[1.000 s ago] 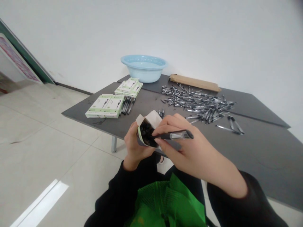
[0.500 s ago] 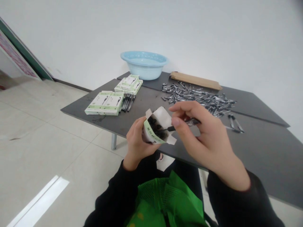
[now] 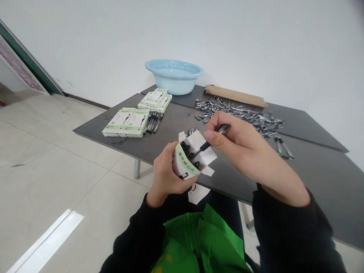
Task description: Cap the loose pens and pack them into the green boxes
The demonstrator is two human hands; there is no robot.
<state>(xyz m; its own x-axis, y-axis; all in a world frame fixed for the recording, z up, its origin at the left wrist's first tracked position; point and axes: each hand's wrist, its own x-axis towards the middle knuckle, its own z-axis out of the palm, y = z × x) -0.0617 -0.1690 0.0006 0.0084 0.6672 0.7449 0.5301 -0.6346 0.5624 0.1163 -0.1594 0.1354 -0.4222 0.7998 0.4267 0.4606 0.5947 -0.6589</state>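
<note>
My left hand (image 3: 167,170) is wrapped round a small white and green carton (image 3: 186,163), tilted with its open top facing up and its flaps spread. Several black pen ends show inside it. Between the thumb and fingers of my right hand (image 3: 236,144) is a black pen (image 3: 205,145), slanting down with its lower end in the carton's mouth. Farther right on the dark table lies a loose heap of pens (image 3: 241,115).
Closed pen boxes (image 3: 126,123) lie on the table (image 3: 176,125) at left, with a row of pens (image 3: 154,122) beside them and more boxes (image 3: 155,100) behind. A blue basin (image 3: 174,77) and a flat brown cardboard piece (image 3: 236,95) stand at the back. Two pens (image 3: 283,148) lie apart at right.
My right hand has turned and risen slightly, so the pen now slants more steeply into the carton. The carton has tipped a little, showing the pen ends inside more clearly.
</note>
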